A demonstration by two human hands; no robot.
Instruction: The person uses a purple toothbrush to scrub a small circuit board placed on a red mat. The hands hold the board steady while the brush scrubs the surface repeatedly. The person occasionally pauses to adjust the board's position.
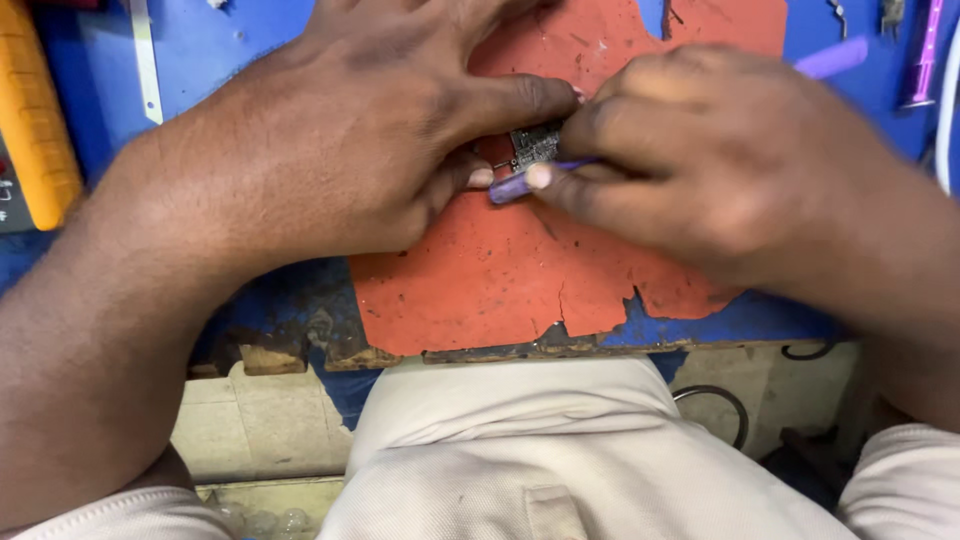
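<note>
Seen from above, your two hands meet over a worn orange-red mat [500, 270] on a blue workbench [230, 50]; your left hand [350, 130] lies palm down with its fingers curled, the thumb and one fingertip pressed against a small circuit board [537, 145], pinning it to the mat; your right hand [700, 160] is closed in a tight pinch around a slim purple tool [515, 184], whose blunt end sticks out towards your left thumb, touching or just beside the board's lower edge; the board sits near the upper middle of the mat, mostly hidden between your fingertips.

The mat's front edge is ragged and torn, with cracks running in from it; the bench's front lip just below is chipped and dark; the stretch of mat between your hands and that edge is open; your forearms close off both sides.

At far left lies a yellow device [35, 110]; beside it a thin metal strip [145, 60]; at upper right a purple-handled tool [925, 55] rests on the bench, well apart from your hands; below the bench are your light trousers [520, 440] and a tiled floor [260, 420].
</note>
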